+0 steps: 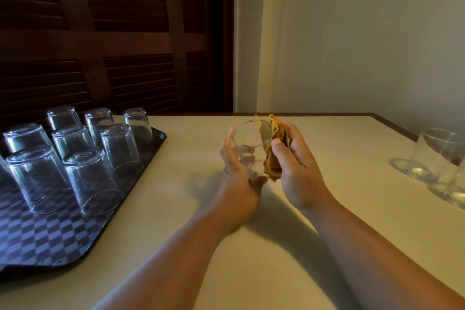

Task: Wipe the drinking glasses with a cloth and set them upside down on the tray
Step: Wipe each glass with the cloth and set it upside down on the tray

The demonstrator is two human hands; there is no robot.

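Cropped at 3 o'clock: the nearer of two upright glasses (pixel 432 156). Blurred through the held glass (pixel 247 138): fingers of the left hand (pixel 236 166), curled round it above the bench (pixel 251 246). Right hand (pixel 294 166) pinching the folded cloth (pixel 276 138) over its rim. At 9 o'clock, upturned glasses (pixel 90 181) on the tray (pixel 50 241), partly cut off.

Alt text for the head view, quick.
The left hand holds a glass while the right hand holds a folded cloth against its side. Upturned glasses stand on the tray at left; two upright glasses wait at right.
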